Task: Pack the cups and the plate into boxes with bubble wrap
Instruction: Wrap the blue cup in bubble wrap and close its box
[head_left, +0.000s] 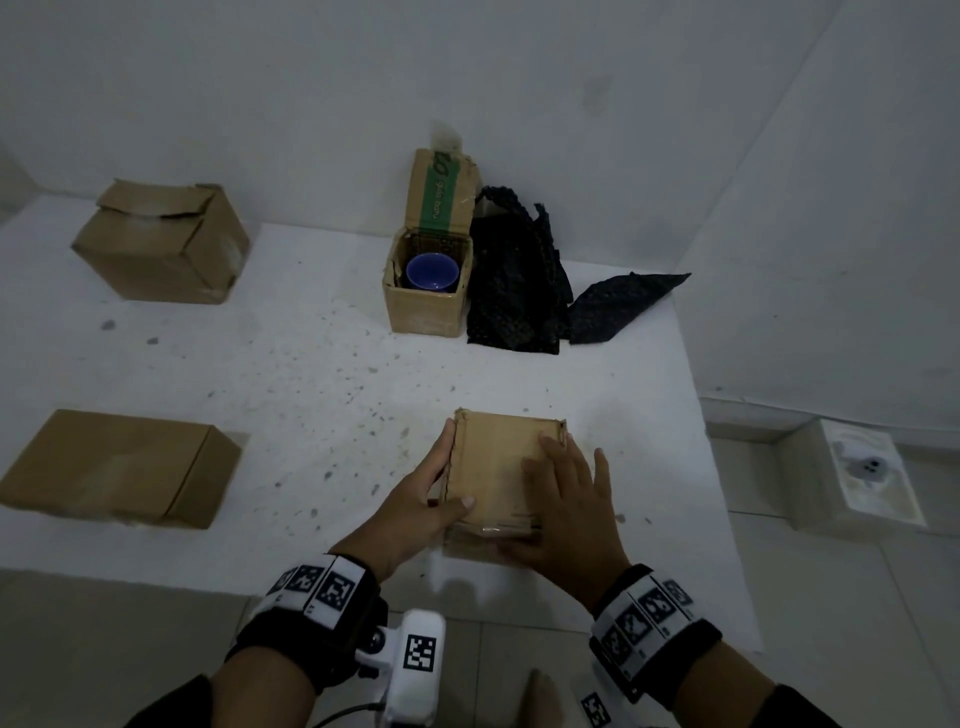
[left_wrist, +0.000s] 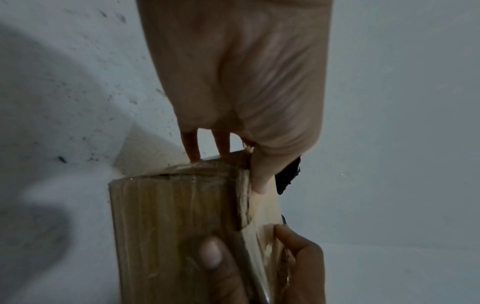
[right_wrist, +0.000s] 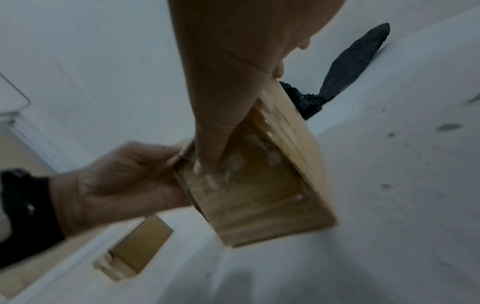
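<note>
A small closed cardboard box (head_left: 493, 462) sits near the table's front edge, right of the middle. My left hand (head_left: 449, 467) grips its left side, thumb on top. My right hand (head_left: 545, 493) lies over the top, thumb against the near face. In the left wrist view my left hand (left_wrist: 226, 164) holds the box (left_wrist: 168, 216) at its far edge, and the right thumb lies on the taped face. At the back, a blue cup (head_left: 432, 271) stands in an open box (head_left: 423, 312), with black bubble wrap (head_left: 514, 280) beside it. No plate is visible.
Two closed cardboard boxes stand on the left, one at the back (head_left: 161, 244) and one in front (head_left: 119, 467). The white table (head_left: 311, 374) ends just right of my hands, with tiled floor (head_left: 831, 571) beyond. A wall rises behind the open box.
</note>
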